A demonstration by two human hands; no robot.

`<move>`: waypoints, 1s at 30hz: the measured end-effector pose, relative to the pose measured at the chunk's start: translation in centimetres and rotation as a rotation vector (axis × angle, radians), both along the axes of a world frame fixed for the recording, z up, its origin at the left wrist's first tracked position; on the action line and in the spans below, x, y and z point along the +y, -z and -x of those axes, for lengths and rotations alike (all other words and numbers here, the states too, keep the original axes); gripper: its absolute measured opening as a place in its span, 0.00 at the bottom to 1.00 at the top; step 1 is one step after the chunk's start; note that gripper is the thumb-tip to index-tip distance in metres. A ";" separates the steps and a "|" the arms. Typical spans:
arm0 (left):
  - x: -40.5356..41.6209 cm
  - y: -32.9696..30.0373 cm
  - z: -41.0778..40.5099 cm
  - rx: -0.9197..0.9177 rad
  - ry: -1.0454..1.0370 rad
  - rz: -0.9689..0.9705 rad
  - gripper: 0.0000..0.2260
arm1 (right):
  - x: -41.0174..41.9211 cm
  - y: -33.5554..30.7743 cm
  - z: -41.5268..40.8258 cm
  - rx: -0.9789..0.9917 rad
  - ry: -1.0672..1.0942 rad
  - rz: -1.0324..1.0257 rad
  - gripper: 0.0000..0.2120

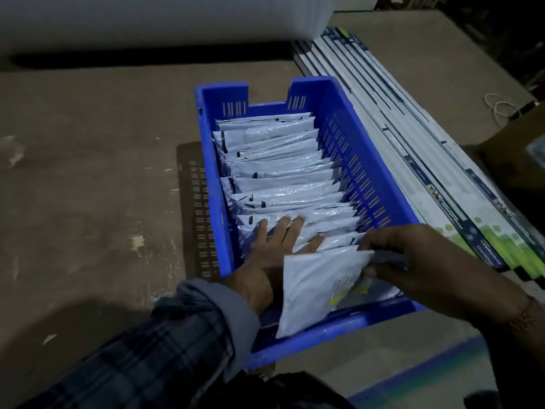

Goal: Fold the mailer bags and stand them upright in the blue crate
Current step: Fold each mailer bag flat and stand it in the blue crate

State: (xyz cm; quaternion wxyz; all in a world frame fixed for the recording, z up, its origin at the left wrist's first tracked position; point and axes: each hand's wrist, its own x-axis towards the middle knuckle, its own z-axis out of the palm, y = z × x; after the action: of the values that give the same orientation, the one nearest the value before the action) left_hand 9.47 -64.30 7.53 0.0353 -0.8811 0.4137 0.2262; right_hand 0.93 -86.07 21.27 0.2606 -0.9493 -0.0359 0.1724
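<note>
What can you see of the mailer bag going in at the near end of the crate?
The folded mailer bag is pale grey glossy plastic, with a yellowish print near its right edge. It stands tilted at the near end of the blue crate, its lower corner over the near rim. The right hand pinches its top right corner; the left hand presses back the row behind.

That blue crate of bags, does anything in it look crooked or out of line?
Only the nearest mailer bag: it leans tilted over the blue crate's near rim, pinched by the right hand, not yet upright like the packed row.
</note>
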 end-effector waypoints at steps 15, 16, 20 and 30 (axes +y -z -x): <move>-0.1 -1.2 -0.5 -0.141 -0.056 -0.017 0.62 | 6.0 6.4 -2.6 0.155 -0.372 0.594 0.12; 0.0 -1.3 -0.4 -0.126 -0.068 -0.007 0.63 | 6.1 7.0 -2.9 0.179 -0.416 0.603 0.13; 0.0 -1.7 -0.4 -0.107 -0.077 -0.015 0.65 | 6.3 8.7 -3.6 0.203 -0.501 0.653 0.14; 1.9 -5.9 0.2 0.081 -0.305 0.575 0.38 | 6.5 5.0 -3.5 0.409 -0.483 0.477 0.14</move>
State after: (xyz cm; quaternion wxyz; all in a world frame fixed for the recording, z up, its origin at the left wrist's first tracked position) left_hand 9.22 -62.36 13.41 -0.2657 -0.8971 0.3252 0.1376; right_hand 4.41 -79.59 16.27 -0.0135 -0.8936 -0.1644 0.4175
